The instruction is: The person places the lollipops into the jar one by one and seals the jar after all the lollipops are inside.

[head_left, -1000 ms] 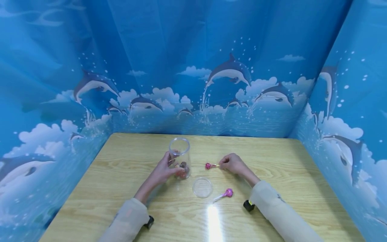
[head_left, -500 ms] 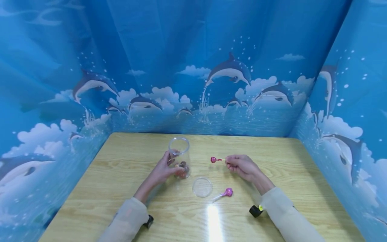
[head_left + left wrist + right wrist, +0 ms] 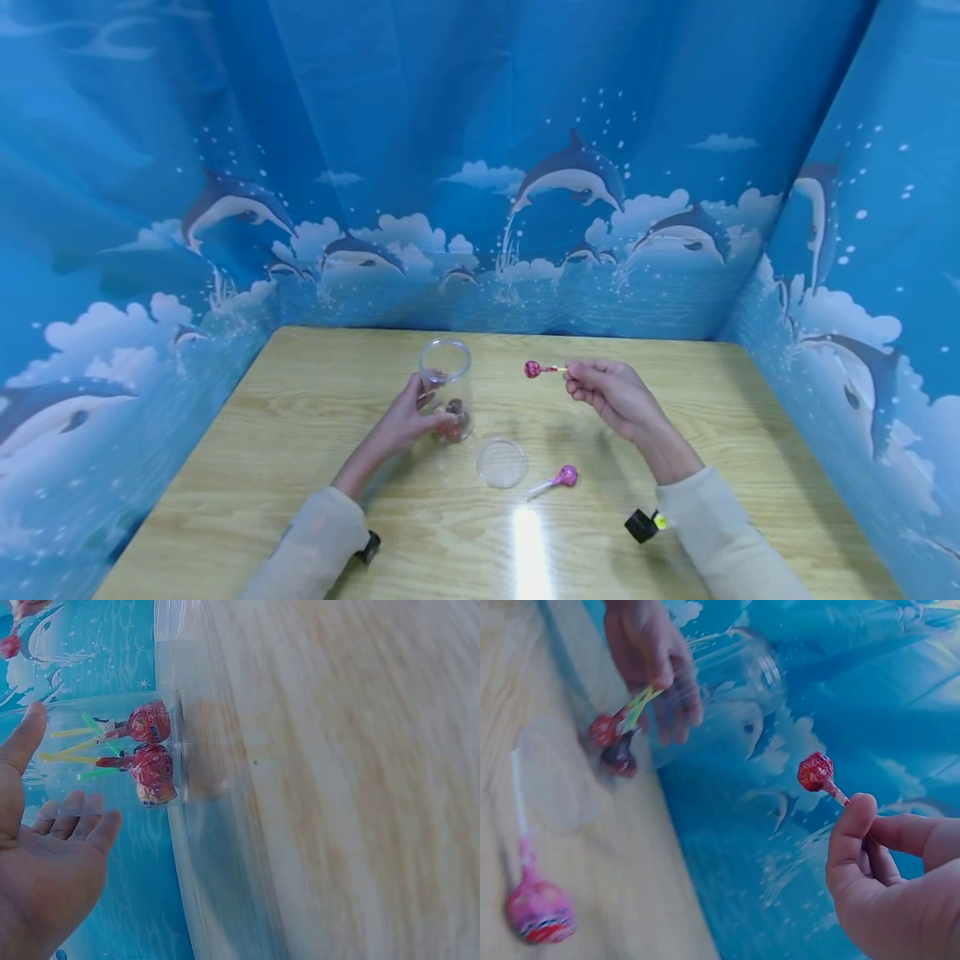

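Note:
A clear plastic jar stands upright and uncovered on the table, left of centre. My left hand holds it, thumb and fingers around its wall. Inside, at the bottom, sit several lollipops in red wrappers, their yellow and green sticks pointing up. My right hand pinches the stick of a red lollipop between thumb and fingertips. That lollipop is lifted above the table, right of the jar, its wrapped head pointing left toward it.
A round clear lid lies flat on the wooden table, in front of the jar and to its right. Beside it lies a pink lollipop with a white stick. A blue dolphin-print curtain borders the table's back and sides.
My right hand has raised the red lollipop from close over the table, shifting up and slightly to the right. The left hand and the jar have stayed in place.

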`<state>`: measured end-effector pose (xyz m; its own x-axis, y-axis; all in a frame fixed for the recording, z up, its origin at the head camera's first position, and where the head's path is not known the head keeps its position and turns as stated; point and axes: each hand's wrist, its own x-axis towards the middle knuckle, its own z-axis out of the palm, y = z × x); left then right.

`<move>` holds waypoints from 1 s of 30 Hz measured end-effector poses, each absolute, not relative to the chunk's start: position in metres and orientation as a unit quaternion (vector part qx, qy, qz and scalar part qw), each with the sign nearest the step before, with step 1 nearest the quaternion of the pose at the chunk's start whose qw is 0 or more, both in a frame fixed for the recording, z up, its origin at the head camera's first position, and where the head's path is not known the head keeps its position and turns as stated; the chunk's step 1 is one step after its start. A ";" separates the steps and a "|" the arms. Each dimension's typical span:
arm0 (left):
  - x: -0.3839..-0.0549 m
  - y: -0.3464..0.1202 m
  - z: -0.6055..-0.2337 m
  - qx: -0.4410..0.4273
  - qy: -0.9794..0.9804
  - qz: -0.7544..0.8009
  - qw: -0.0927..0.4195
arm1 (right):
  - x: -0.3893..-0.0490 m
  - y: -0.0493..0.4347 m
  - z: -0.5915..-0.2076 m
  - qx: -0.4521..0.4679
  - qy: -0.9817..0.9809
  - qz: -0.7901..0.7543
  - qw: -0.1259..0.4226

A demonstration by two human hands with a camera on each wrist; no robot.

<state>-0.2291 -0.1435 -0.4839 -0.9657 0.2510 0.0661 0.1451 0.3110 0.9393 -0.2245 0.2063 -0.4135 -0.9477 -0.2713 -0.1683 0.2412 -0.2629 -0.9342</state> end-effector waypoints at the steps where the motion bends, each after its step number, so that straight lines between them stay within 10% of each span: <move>1: -0.229 -0.143 -0.484 0.122 0.809 0.574 0.045 | -0.224 0.205 -0.410 -0.014 0.583 -0.797 0.155; 30: -0.228 -0.143 -0.482 0.113 0.801 0.585 0.055 | -0.233 0.137 -0.374 -0.085 0.559 -0.808 0.165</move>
<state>-0.2277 -0.1435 -0.4816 -0.9685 0.2449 0.0443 0.1168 0.2902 0.9498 -0.2326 0.1373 -0.3740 -0.9312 -0.3615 -0.0465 0.1706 -0.3197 -0.9320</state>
